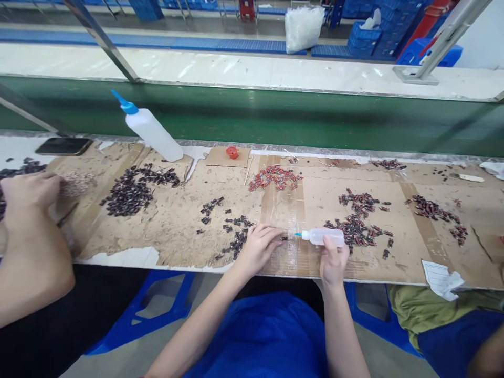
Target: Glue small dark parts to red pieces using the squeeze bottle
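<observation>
My right hand [334, 261] grips a small translucent squeeze bottle [326, 237] on its side, its thin blue nozzle pointing left. Just left of that nozzle, my left hand [260, 245] pinches a small black part [284, 239] between thumb and fingertips, low over the cardboard. Loose black parts [236, 242] lie beside and partly beneath my left hand. Behind my right hand spreads a pile of black-and-red parts [360, 231]. Farther back, between the two hands, is a heap of small red parts [275, 177].
A large white bottle with a blue cap [153, 134] leans at the back left, near a black pile [128, 194] and a phone [63, 146]. A red cup [232, 152] stands on a cardboard piece. A co-worker's hand [31, 189] works at far left; another person sits at right.
</observation>
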Tool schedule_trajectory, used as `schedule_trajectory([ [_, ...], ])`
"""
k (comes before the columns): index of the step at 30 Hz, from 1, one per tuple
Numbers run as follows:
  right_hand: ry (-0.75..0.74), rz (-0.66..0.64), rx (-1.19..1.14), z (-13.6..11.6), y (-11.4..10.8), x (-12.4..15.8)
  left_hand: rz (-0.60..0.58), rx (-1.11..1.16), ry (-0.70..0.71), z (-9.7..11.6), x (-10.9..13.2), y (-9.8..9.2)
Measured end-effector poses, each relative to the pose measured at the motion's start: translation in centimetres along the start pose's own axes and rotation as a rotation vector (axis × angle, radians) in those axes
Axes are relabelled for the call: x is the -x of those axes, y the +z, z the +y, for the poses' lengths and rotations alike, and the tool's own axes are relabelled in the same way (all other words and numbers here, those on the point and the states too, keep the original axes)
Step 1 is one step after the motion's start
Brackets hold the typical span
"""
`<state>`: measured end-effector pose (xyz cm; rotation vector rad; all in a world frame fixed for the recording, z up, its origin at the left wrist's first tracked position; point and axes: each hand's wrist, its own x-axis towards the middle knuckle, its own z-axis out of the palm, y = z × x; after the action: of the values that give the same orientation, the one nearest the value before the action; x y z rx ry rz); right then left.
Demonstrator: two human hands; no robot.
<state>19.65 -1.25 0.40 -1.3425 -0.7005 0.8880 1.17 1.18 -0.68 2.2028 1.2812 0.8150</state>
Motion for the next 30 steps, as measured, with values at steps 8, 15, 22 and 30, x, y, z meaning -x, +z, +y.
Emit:
schedule_trajectory([
  [8, -0.075, 0.015, 0.192, -0.2, 0.9, 0.2, 0.065, 0.118, -0.120, 0.3, -0.2, 0.5],
  [15, -0.051, -0.016, 0.238, -0.5, 1.1, 0.3, 0.067, 0.141, -0.201, 1.0, -0.5, 0.2],
  [22, -0.050, -0.044, 0.267, -0.5, 1.1, 0.3, 0.056, 0.151, -0.229, 1.1, -0.6, 0.2],
  [30, -0.048, 0.047, 0.237, -0.2, 1.0, 0.3, 0.015, 0.147, -0.295, 1.1, -0.9, 0.0],
])
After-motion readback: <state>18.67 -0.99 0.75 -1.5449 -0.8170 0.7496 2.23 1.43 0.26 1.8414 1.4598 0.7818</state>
